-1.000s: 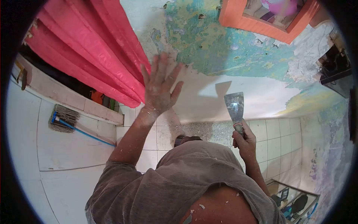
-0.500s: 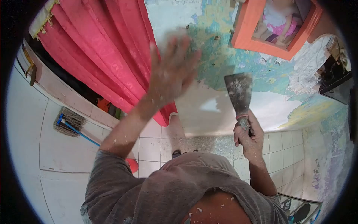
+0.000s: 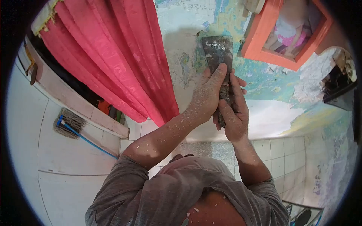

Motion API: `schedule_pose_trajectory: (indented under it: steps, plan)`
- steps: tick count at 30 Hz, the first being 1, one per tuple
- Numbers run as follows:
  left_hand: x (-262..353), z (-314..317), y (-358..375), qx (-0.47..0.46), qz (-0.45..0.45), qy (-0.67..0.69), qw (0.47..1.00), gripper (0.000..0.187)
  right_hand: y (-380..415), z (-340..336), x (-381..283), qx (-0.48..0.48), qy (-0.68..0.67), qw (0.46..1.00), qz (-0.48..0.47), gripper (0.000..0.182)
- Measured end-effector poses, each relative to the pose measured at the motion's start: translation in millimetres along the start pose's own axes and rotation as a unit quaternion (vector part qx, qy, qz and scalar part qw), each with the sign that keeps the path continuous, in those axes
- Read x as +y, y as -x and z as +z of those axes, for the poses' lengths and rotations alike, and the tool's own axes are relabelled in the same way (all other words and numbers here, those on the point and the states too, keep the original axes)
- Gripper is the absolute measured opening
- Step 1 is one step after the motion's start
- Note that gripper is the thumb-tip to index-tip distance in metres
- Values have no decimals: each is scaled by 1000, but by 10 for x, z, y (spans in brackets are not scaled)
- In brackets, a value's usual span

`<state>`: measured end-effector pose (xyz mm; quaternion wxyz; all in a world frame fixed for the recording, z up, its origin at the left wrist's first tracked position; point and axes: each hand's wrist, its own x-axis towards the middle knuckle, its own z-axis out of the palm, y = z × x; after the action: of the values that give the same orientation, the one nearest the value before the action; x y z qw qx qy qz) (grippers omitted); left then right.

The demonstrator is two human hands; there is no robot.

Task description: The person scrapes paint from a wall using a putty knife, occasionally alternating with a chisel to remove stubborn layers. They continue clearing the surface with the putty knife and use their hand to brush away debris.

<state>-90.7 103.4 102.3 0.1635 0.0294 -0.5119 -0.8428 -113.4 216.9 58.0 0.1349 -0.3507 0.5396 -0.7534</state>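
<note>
A wide putty knife (image 3: 218, 49) with a dark, paint-smeared blade points up in front of the wall (image 3: 260, 83). Both hands are on it. My right hand (image 3: 235, 107) is closed round the worn handle. My left hand (image 3: 208, 94) grips it from the other side, thumb lying along the base of the blade and fingers behind. Pale flakes cover my left hand and forearm. Behind the blade, the wall shows patches of peeling teal, yellow and white paint.
A pink curtain (image 3: 124, 56) hangs at the left. The orange picture frame (image 3: 250, 49) is on the wall at upper right, above a dark box-like object (image 3: 341, 90). A mop (image 3: 69, 123) with a blue handle lies lower left. White tiles (image 3: 279, 150) cover the floor.
My left hand, spread before the wall earlier, has come down onto the putty knife. My right hand has raised the knife and brought it left.
</note>
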Motion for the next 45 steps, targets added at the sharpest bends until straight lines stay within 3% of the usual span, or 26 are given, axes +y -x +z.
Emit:
schedule_pose_trajectory:
  steps: [8,16,21,26,29,31,32,34,38,40,44,45]
  plan:
    - [-117,72,-161,0,58,5,998,55,-36,-302,109,-74,92,992,-41,63]
    - [-39,184,-176,39,103,-38,993,55,-204,-330,67,-76,257,946,-180,60]
    - [145,274,-216,105,94,-25,990,56,-303,-207,-47,-83,242,950,-177,60]
    - [-12,204,-189,101,93,-62,989,56,-220,-201,61,-77,236,952,-180,60]
    - [87,152,-278,94,105,-77,987,53,-248,-201,58,-82,183,972,-123,60]
    - [258,162,-323,86,120,-104,983,52,-485,-50,-216,-72,233,946,-215,60]
    - [436,233,-302,87,156,-95,979,51,-521,0,-280,-74,233,946,-214,60]
    - [541,265,-260,87,196,-88,973,50,-575,84,-377,-92,162,971,-147,60]
    - [193,69,-132,105,128,-60,984,51,-301,-42,-108,-81,213,953,-201,61]
    - [63,-22,-69,109,101,-46,988,51,-164,-56,-41,-96,105,985,-103,62]
    - [9,-122,-26,142,135,8,981,51,-86,-221,-138,-134,138,980,-52,64]
    - [9,-148,-26,148,144,10,978,54,-69,-226,-221,-145,105,983,28,63]
